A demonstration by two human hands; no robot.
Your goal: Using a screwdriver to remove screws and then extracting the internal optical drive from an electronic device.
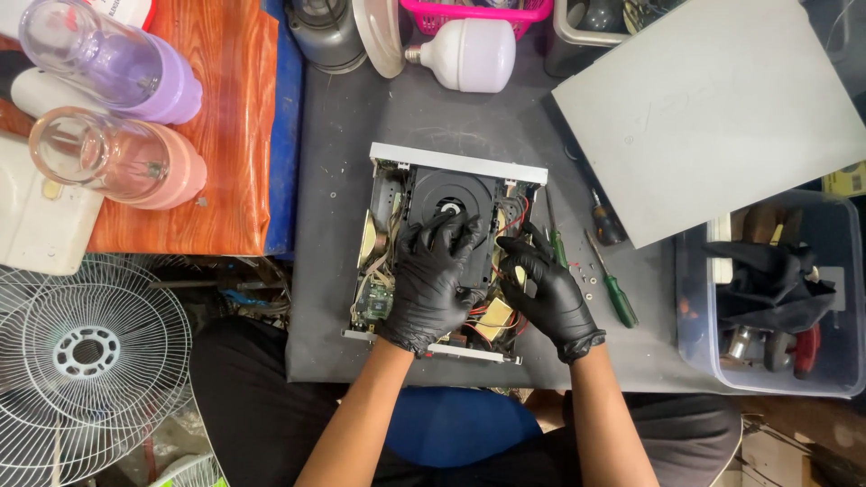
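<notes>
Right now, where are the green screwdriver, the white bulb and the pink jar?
Green screwdriver (620,299), head view, on its green handle.
White bulb (476,54), head view, on its dome.
Pink jar (176,169), head view, on its pink base.

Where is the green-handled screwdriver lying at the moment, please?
In the head view, the green-handled screwdriver lies on the grey mat right of the opened disc player, just beyond the right hand, before the clear plastic bin.

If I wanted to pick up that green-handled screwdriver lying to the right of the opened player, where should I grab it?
Probably by the green handle of the screwdriver, coming straight down from above. It lies flat on the grey table, handle pointing toward the person, thicker than the thin shaft. Small screws lie just left of it, so a grip from the right side looks freer.
</notes>
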